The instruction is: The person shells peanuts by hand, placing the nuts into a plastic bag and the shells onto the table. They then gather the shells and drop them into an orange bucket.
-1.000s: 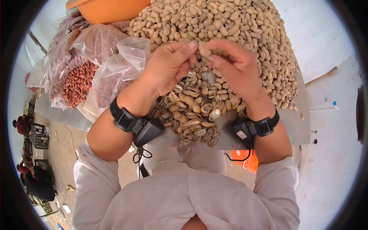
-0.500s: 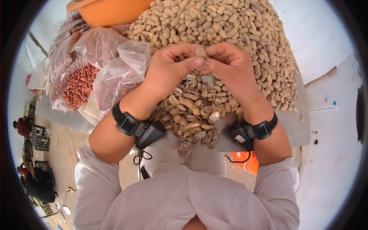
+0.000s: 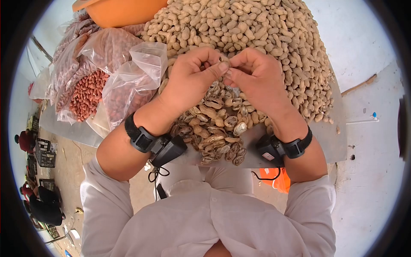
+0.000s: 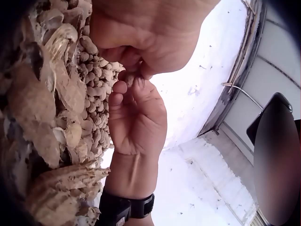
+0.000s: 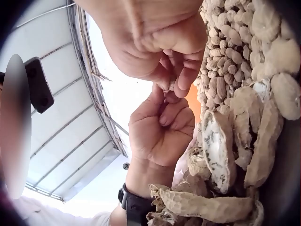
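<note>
Left hand [image 3: 188, 77] and right hand [image 3: 261, 79] pinch a peanut [image 5: 168, 86] by the pile [image 3: 252, 25], shells [image 3: 209, 139] before it, bags [image 3: 107, 49] and tub [image 3: 124, 12] to its left.

Plastic bags [image 3: 136, 83] are crowding your left, the peanut pile [image 3: 257, 32] is blocking ahead, and open air is lying above the shell heap [image 3: 212, 128] nearer you.

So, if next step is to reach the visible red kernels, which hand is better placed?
Probably the left hand: the red kernels lie on its side, clearly nearer to it than to the right hand, which would likely have to reach across.
</note>
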A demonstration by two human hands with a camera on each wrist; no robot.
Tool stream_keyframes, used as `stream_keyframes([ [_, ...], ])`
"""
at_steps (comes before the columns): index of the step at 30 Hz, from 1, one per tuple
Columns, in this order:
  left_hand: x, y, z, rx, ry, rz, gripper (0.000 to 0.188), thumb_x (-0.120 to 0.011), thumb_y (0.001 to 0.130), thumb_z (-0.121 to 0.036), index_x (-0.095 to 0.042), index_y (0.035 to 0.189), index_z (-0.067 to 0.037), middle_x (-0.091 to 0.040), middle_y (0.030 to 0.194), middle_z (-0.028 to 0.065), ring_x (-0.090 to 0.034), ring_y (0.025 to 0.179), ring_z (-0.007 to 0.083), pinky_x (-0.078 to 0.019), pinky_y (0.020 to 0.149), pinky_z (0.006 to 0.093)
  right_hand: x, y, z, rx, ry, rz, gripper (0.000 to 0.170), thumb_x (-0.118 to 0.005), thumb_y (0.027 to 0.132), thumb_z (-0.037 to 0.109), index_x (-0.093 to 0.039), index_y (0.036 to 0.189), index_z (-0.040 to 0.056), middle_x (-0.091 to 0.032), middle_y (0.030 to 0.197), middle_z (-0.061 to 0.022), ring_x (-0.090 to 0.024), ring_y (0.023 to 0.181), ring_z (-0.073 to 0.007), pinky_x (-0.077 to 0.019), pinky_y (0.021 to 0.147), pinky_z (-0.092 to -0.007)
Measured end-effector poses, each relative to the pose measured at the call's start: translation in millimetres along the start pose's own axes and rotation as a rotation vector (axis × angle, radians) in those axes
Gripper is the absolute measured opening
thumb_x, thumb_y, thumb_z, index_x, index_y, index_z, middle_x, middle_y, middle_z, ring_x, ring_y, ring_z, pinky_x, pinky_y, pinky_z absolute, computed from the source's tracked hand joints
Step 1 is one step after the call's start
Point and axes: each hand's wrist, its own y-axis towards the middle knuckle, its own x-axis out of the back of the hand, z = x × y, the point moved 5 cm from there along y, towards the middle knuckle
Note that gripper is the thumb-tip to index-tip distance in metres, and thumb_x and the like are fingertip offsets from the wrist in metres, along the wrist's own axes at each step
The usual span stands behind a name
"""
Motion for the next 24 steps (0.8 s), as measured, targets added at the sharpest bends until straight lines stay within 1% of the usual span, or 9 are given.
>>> stream_keyframes([
  [1, -1, -1, 0, 0.011, -0.012, 0.004, 0.008, -0.057, 0.090, -0.012, -0.057, 0.091, -0.004, -0.056, 0.076, -0.0036, -0.041, 0.058, 0.0017, -0.0306, 0.051, 0.0164, 0, -1, 0, 0.001, -0.015, -0.003, 0.010, -0.063, 0.079, 0.004, -0.058, 0.082, -0.0036, -0.065, 0.071, -0.0087, -0.065, 0.066, -0.0128, -0.0507, 0.059, -0.0241],
  [5, -3, 0, 3, 0.046, -0.157, 0.007, 0.008, -0.058, 0.090, -0.012, -0.057, 0.089, -0.005, -0.055, 0.074, -0.0038, -0.037, 0.056, 0.0011, -0.0271, 0.048, 0.0166, 1, -1, 0, -0.036, 0.037, 0.012, 0.014, -0.059, 0.080, 0.002, -0.061, 0.093, -0.0026, -0.065, 0.073, -0.0092, -0.064, 0.065, -0.0123, -0.0504, 0.059, -0.0242],
  [8, 0, 0, 16, 0.228, -0.226, 0.078, 0.012, -0.057, 0.090, -0.014, -0.060, 0.086, -0.003, -0.055, 0.071, -0.0023, -0.043, 0.059, 0.0031, -0.0328, 0.050, 0.0181, -3, -1, 1, -0.027, 0.128, 0.062, 0.023, -0.056, 0.081, -0.001, -0.062, 0.103, 0.0008, -0.063, 0.076, -0.0085, -0.062, 0.065, -0.0116, -0.0503, 0.058, -0.0241],
  [10, -2, 1, 17, 0.227, -0.306, 0.068, 0.012, -0.057, 0.091, -0.014, -0.060, 0.087, -0.003, -0.055, 0.071, -0.0024, -0.041, 0.057, 0.0030, -0.0314, 0.049, 0.0176, -4, 0, 0, -0.042, 0.123, 0.129, 0.031, -0.055, 0.082, -0.003, -0.061, 0.111, 0.0042, -0.063, 0.077, -0.0078, -0.061, 0.065, -0.0112, -0.0504, 0.059, -0.0239],
  [13, -1, 2, 18, 0.227, -0.388, 0.068, 0.013, -0.056, 0.091, -0.014, -0.060, 0.091, -0.002, -0.055, 0.072, -0.0019, -0.041, 0.056, 0.0034, -0.0307, 0.047, 0.0171, -1, 3, -2, -0.086, 0.144, 0.132, 0.031, -0.054, 0.083, -0.003, -0.058, 0.113, 0.0018, -0.062, 0.076, -0.0067, -0.062, 0.066, -0.0116, -0.0508, 0.060, -0.0237],
  [16, -3, 3, 13, 0.235, -0.446, 0.021, 0.015, -0.053, 0.093, -0.014, -0.060, 0.096, -0.002, -0.056, 0.073, -0.0007, -0.041, 0.055, 0.0040, -0.0306, 0.047, 0.0172, 1, 6, -6, -0.101, 0.346, 0.101, 0.032, -0.055, 0.082, -0.004, -0.055, 0.114, -0.0007, -0.062, 0.075, -0.0069, -0.062, 0.067, -0.0122, -0.0512, 0.060, -0.0234],
  [19, -3, 4, 12, 0.255, -0.604, 0.023, 0.016, -0.049, 0.094, -0.014, -0.059, 0.099, -0.001, -0.056, 0.075, 0.0011, -0.040, 0.053, 0.0050, -0.0303, 0.046, 0.0174, 3, 7, -6, -0.010, 0.431, 0.018, 0.031, -0.057, 0.081, -0.005, -0.054, 0.111, -0.0030, -0.062, 0.078, -0.0080, -0.062, 0.067, -0.0134, -0.0513, 0.060, -0.0241],
  [22, -5, 4, 9, 0.305, -0.735, 0.017, 0.017, -0.046, 0.095, -0.014, -0.058, 0.097, -0.002, -0.056, 0.075, 0.0024, -0.038, 0.051, 0.0057, -0.0295, 0.045, 0.0174, 4, 5, 5, 0.215, 0.265, -0.052, 0.035, -0.058, 0.079, -0.005, -0.054, 0.114, 0.0018, -0.063, 0.081, -0.0065, -0.062, 0.066, -0.0114, -0.0512, 0.060, -0.0249],
  [24, -4, 4, 10, 0.328, -0.774, 0.017, 0.019, -0.044, 0.096, -0.015, -0.058, 0.093, -0.002, -0.057, 0.075, 0.0033, -0.037, 0.051, 0.0060, -0.0290, 0.045, 0.0175, 6, 1, 9, 0.201, 0.084, -0.062, 0.037, -0.059, 0.078, -0.004, -0.056, 0.113, 0.0052, -0.063, 0.083, -0.0060, -0.062, 0.068, -0.0113, -0.0508, 0.060, -0.0255],
])
